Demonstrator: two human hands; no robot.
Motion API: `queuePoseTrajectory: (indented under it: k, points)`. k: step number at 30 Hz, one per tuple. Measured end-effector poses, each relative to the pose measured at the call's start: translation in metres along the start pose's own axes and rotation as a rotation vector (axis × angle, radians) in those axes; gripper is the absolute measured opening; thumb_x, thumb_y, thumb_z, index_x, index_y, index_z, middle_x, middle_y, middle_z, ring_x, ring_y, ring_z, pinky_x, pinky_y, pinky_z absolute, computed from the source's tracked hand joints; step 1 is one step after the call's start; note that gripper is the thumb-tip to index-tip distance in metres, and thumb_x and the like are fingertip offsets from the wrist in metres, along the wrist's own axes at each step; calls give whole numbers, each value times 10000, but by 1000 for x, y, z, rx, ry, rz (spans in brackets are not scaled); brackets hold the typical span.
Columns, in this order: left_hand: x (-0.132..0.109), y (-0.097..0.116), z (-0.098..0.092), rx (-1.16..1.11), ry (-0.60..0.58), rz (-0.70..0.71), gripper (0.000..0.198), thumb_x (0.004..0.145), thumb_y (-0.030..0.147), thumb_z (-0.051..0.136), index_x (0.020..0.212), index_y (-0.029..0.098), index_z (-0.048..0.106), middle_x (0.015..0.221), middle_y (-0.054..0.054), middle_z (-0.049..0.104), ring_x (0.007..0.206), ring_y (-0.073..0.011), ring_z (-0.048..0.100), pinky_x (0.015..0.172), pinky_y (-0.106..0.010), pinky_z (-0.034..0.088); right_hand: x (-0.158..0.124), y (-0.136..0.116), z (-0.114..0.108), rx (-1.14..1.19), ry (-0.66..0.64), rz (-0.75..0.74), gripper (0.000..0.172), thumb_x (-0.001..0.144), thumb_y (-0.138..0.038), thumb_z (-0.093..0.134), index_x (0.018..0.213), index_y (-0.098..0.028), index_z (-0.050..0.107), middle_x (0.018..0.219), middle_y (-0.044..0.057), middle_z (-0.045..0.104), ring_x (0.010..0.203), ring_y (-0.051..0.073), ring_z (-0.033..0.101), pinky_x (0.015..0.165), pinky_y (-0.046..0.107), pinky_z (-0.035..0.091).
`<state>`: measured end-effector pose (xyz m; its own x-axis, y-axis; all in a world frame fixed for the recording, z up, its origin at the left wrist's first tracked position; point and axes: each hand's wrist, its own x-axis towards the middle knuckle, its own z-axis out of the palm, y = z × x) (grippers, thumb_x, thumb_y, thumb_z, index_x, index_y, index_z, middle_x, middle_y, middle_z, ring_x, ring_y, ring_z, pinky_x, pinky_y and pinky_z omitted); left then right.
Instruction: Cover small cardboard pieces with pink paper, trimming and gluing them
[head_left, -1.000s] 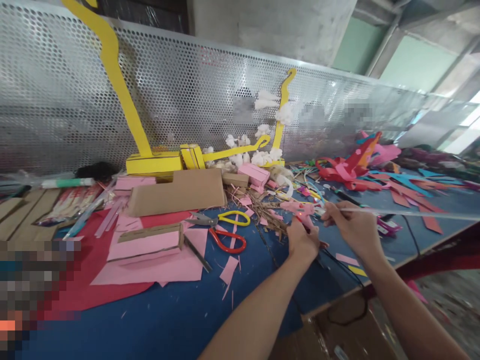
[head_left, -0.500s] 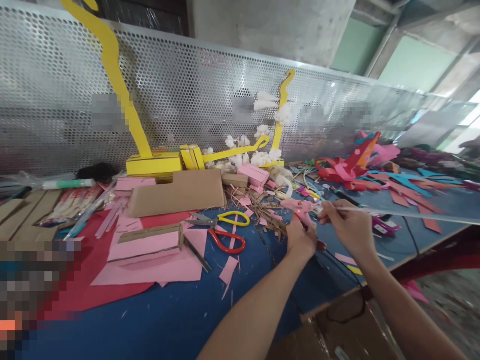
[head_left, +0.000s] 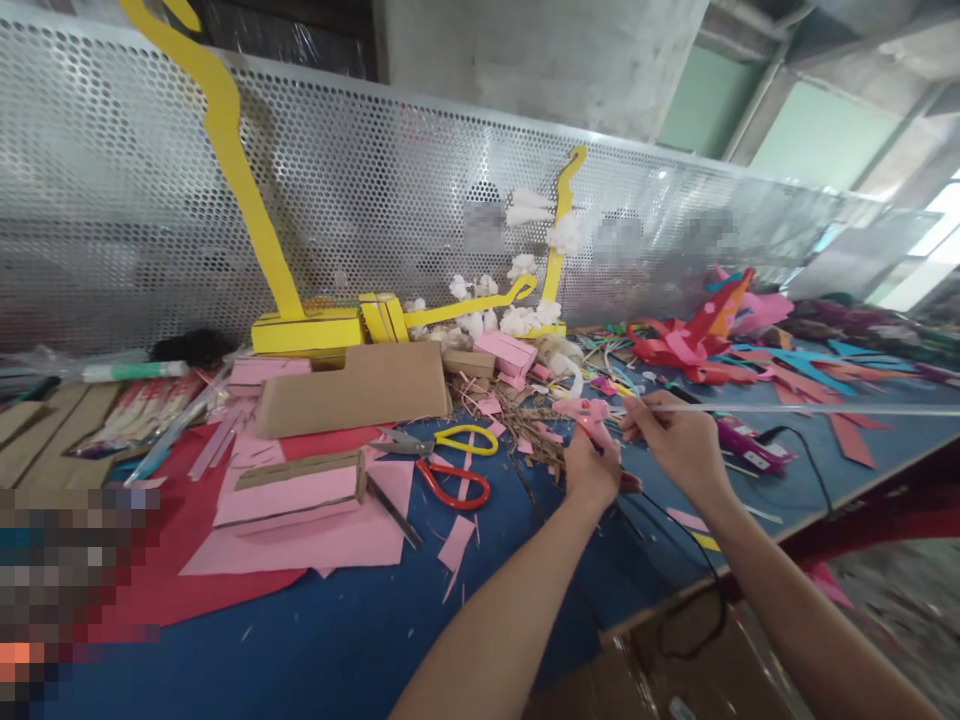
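A small pink glue gun (head_left: 592,415) with a lit orange light is in my left hand (head_left: 592,470), fingers wrapped round its handle. My right hand (head_left: 671,440) pinches a long clear glue stick (head_left: 787,408) close behind the gun's back end. The stick runs out level to the right edge. Whether its tip sits inside the gun I cannot tell. Left of my hands lie scissors (head_left: 450,470) with one yellow and one red handle. Beyond them, a pink-covered cardboard box (head_left: 292,495) rests on pink paper (head_left: 322,545).
Yellow cardboard stands (head_left: 307,330) with tall curved arms rise at the back, before a perforated metal panel (head_left: 337,180). Brown cardboard (head_left: 375,385), paper scraps and a purple glue gun (head_left: 754,445) lie on the blue table (head_left: 300,640). A black cord (head_left: 724,590) hangs over its front edge.
Both hands have shifted slightly left with the glue gun and the glue stick. The stick now lies more nearly level and a little higher. The things on the table have stayed put.
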<state>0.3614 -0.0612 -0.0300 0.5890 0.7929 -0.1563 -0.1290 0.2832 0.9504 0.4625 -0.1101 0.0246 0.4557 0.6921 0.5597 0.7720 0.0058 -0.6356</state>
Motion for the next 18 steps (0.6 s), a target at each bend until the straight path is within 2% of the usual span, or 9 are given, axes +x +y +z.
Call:
queuePoseTrajectory:
  k: [6, 13, 18]
  points:
    - [-4, -1, 3, 69, 47, -36, 437, 941, 242, 602, 1360, 197, 482, 819, -36, 694, 493, -202, 689, 518, -341, 611, 1, 2, -1, 4, -26, -3, 450, 950, -603, 605, 702, -234, 678, 637, 32, 727, 553, 198, 694, 568, 300, 515]
    - [-21, 10, 3, 84, 45, -10, 402, 966, 200, 542, 1363, 171, 482, 898, -75, 713, 511, -208, 701, 521, -343, 613, -2, -6, -9, -4, -33, -18, 467, 947, -608, 607, 695, -221, 676, 630, 37, 726, 571, 198, 695, 574, 293, 508]
    - [-20, 12, 1, 82, 23, 7, 414, 970, 205, 538, 1378, 170, 471, 908, -80, 723, 532, -215, 716, 527, -338, 615, -2, -8, -11, -11, -19, -28, 466, 957, -612, 591, 705, -229, 676, 628, 33, 725, 578, 197, 691, 597, 303, 506]
